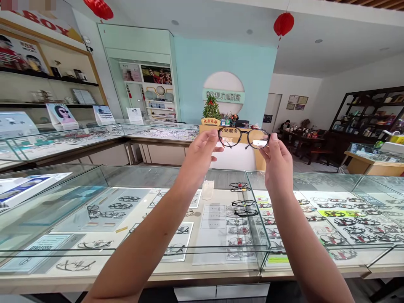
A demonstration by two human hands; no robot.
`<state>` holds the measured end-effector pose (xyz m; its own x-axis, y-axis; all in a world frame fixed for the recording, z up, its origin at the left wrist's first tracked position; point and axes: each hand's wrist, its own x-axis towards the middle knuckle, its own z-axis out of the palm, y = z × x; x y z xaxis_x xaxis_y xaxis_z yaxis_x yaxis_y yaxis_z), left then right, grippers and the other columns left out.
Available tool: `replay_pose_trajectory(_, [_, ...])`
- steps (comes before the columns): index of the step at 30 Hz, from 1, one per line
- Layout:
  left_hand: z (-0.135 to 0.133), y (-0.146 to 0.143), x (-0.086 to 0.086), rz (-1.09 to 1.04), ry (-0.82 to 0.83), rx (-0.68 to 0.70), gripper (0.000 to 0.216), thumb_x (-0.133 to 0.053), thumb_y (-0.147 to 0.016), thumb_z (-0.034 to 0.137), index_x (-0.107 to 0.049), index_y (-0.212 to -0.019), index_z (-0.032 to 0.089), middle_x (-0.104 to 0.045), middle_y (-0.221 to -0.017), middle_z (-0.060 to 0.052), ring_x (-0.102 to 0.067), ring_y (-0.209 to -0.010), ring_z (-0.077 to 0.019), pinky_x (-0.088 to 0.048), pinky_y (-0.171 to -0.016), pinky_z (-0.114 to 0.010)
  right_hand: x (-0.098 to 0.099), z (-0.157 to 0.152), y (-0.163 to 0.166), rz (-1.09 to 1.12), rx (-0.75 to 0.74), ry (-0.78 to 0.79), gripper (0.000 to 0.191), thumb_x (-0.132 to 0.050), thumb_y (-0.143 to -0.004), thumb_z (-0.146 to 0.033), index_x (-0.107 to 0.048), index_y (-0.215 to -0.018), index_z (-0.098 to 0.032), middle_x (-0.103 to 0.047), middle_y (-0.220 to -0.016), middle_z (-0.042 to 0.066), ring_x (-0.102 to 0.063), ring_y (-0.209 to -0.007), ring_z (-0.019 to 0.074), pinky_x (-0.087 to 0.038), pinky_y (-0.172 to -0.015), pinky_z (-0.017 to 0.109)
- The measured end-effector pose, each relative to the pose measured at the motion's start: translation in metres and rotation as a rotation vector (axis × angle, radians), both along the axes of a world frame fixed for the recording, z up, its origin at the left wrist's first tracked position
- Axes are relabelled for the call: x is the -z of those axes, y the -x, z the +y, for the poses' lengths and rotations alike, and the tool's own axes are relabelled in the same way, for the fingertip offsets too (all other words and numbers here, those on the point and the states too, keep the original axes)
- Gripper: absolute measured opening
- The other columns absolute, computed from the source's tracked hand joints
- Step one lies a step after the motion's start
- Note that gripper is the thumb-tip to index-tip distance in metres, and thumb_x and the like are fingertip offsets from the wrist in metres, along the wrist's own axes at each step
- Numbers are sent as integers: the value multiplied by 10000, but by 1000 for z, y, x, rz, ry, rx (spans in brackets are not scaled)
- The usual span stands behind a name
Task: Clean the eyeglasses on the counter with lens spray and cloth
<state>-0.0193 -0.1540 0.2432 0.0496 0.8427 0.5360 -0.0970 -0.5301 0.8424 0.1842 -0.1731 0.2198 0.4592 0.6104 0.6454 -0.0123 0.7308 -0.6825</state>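
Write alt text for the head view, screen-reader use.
A bare left hand and right hand hold up dark, round-rimmed glasses by opposite sides, with a glass display case of eyeglass frames below. Behind are a pale blue wall, a leafy plant and red lanterns hanging overhead.
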Motion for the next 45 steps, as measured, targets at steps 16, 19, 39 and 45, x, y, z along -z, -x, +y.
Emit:
replay_pose_trajectory(16, [12, -18, 26, -54, -221, 61, 506, -650, -993, 694, -704, -1302, 297, -729, -1238, -71, -687, -988, -186, -516, -734, -308, 20, 24, -15, 70, -96, -75, 537, -730, -919, -705, -812, -1190, -249, -806, -1263, 94, -742, -1249, 253, -543, -1168, 484])
replay_pose_trajectory(19, [38, -11, 47, -45, -180, 103, 573, -628, -987, 723, -700, -1361, 294, -733, -1276, -92, -694, -1006, -197, -509, -727, -302, 38, 32, -14, 6, -28, -51, 475, -732, -947, -637, -818, -1231, -266, -811, -1294, 85, -737, -1273, 251, -513, -1211, 504])
replay_pose_trajectory(39, [135, 8, 214, 67, 280, -43, 626, -683, -912, 780, -739, -1240, 250, -764, -1211, -99, -673, -1065, -236, -522, -885, -350, 204, 124, -13, -85, -101, 480, 625, -729, -888, -727, -839, -1192, -192, -844, -1127, 106, -726, -1046, 292, -536, -1044, 469])
replay_pose_trajectory(45, [147, 4, 248, 6, 382, 3, 584, -714, -892, 774, -725, -1161, 256, -784, -1246, -92, -704, -1184, -250, -518, -945, -350, 216, 120, -11, -146, -177, 543, 602, -679, -907, -768, -869, -1066, -219, -843, -1070, 87, -710, -1039, 298, -546, -937, 426])
